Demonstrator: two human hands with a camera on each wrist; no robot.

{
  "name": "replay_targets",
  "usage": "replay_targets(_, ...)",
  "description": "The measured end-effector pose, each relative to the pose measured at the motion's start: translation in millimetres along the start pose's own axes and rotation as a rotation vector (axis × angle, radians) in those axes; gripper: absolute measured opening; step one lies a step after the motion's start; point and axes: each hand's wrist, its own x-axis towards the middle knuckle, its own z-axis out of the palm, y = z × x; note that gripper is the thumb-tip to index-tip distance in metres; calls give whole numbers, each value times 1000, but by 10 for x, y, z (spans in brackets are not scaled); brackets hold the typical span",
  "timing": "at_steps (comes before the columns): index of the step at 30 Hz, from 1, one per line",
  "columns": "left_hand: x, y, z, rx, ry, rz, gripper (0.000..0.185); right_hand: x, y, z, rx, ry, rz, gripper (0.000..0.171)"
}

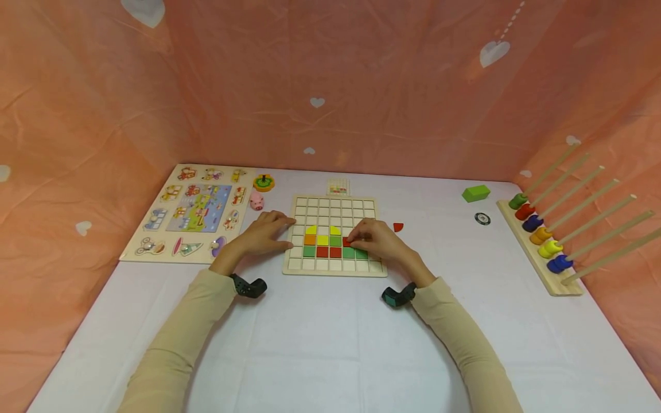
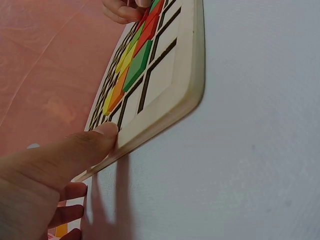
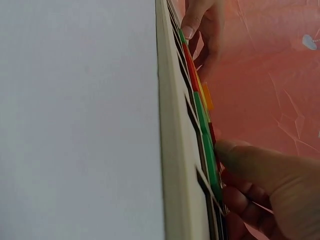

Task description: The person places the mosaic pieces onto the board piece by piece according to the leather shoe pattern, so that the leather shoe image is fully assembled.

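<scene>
Resting on the left edge of the wooden grid board [image 1: 334,236], the left hand [image 1: 265,232] lies with fingers stretched and relaxed, its thumb tip pressed against the board's rim as the left wrist view shows. The right hand [image 1: 374,238] sits over the board's right part, fingers curled down onto a red tile [image 1: 347,241] in the grid, seemingly pinching it. Between the two hands lie the placed tiles: yellow, orange, green and red squares. Just beyond the right hand a loose red piece [image 1: 397,227] lies on the white bench [image 1: 330,338]. Left of the left hand sits a picture puzzle board [image 1: 193,211]; well right of the right hand stands a ring rack [image 1: 542,244]
</scene>
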Motion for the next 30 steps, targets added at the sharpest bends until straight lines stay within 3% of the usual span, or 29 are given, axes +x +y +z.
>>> replay_targets(6,2,-5,9,-3,-2,-4,63,-9,4,-36,6,11,31,11)
replay_targets(15,-6,9,0,-9,-4,-8,62,-113,205,-338,-40,250,96,18)
replay_targets(23,-6,5,7,-7,-8,-5,63,-256,424,-468,-77,332,284,22)
replay_targets(30,-5,10,-9,-17,-9,-10,63,-328,394,-487,-155,294,553,39)
